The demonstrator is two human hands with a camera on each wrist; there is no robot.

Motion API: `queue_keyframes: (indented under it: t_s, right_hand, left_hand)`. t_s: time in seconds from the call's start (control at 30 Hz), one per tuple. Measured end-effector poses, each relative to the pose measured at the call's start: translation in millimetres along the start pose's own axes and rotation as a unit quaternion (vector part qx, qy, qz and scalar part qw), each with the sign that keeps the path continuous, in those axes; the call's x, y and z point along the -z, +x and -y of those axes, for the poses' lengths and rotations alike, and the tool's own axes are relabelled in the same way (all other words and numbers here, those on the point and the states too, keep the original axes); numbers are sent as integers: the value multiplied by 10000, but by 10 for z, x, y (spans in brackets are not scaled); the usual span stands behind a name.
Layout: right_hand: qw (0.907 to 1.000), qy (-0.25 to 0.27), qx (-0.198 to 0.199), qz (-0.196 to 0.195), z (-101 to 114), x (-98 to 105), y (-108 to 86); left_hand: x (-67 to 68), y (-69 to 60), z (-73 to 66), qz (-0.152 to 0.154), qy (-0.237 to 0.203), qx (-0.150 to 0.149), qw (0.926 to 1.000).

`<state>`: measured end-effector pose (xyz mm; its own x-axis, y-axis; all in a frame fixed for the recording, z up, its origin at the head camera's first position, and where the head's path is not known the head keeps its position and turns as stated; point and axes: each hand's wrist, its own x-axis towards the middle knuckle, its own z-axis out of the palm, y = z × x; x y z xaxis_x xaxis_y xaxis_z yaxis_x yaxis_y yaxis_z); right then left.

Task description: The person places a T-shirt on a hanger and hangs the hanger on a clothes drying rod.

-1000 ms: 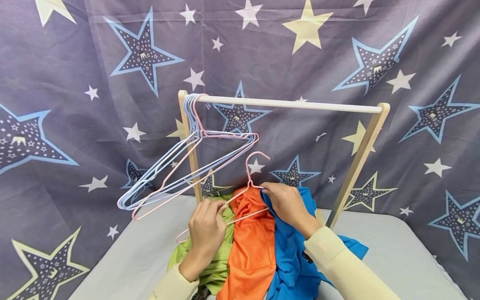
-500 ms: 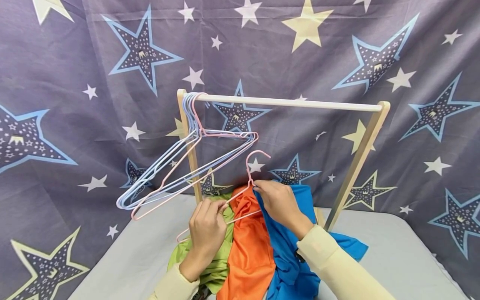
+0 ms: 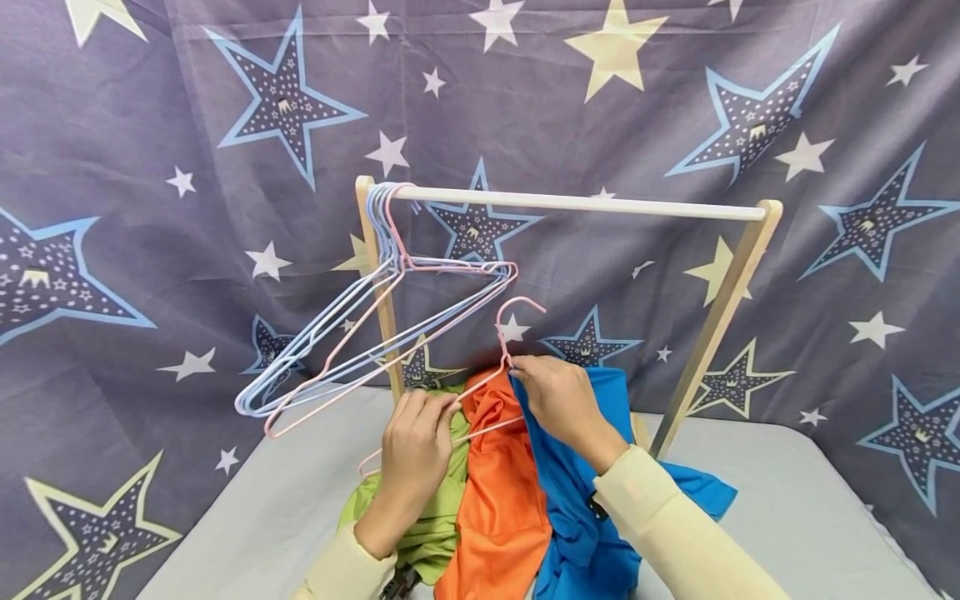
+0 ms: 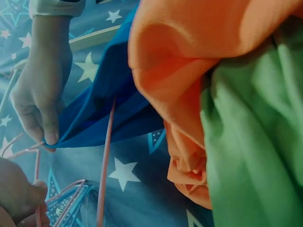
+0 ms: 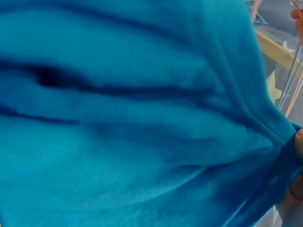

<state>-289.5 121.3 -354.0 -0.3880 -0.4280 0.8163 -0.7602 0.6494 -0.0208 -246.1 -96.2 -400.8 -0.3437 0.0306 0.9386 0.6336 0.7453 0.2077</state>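
My left hand (image 3: 416,446) pinches the upper left arm of a pink clothes hanger (image 3: 498,325), whose hook points up. Close to the hanger's neck, my right hand (image 3: 562,400) pinches the edge of a blue garment (image 3: 581,542). The hanger's right side is inside this garment; in the left wrist view its lower bar (image 4: 105,161) runs into the blue cloth's opening. An orange garment (image 3: 502,492) lies behind and below the hanger, with a green garment (image 3: 435,533) left of it. Blue cloth (image 5: 142,142) fills most of the right wrist view.
A rack with a white rail (image 3: 585,202) and wooden posts (image 3: 716,329) stands behind the hands. Several blue and pink hangers (image 3: 322,346) hang at its left end. Grey cloth (image 3: 780,500) covers the surface, and a star-patterned curtain (image 3: 570,133) hangs behind.
My right hand has moved left to the hanger's neck, drawing the blue garment's edge along and covering more of the hanger. Most recently, both hands and the hanger have risen slightly.
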Motion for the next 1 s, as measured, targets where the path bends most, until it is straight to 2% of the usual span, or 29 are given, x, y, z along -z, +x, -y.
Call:
queue_keyframes:
  t_s: [0.13,0.2,0.33,0.4,0.47,0.53,0.63,0.73,0.87,1.0]
  right_hand:
    - [9999,-10,-106,33,3,23,16]
    - [9999,-23,-162,26,1,34,23]
    - [9996,-23,-269,58,-12,57,32]
    - [9995,-18,-292,122,-19,65,38]
    - [9994,-41,-298,172,-27,71,45]
    - [9992,-81,-331,194,-36,81,55]
    - [9989,-166,-395,214,-50,104,68]
    - [9985,-206,-438,250,-63,118,81]
    - [9986,-207,-422,237,-83,129,90]
    - [9989,-203,-405,147,-117,136,85]
  left_hand:
    - [21,26,-5,199,29,-24,9998]
    - [27,37,-18,171,82,-114,9998]
    - [26,42,-80,-40,135,-528,9985]
    - [13,32,-138,6,37,-683,9977]
    - [-16,8,-207,317,-168,-720,9968]
    - [-60,-21,-289,863,-389,-562,9939]
    - [-142,-60,-404,1791,-651,-190,9815]
    - [-227,-69,-483,2466,-746,69,9662]
    - [-313,-47,-527,3038,-907,333,9478]
    - [-376,-28,-533,3554,-1317,718,9226]
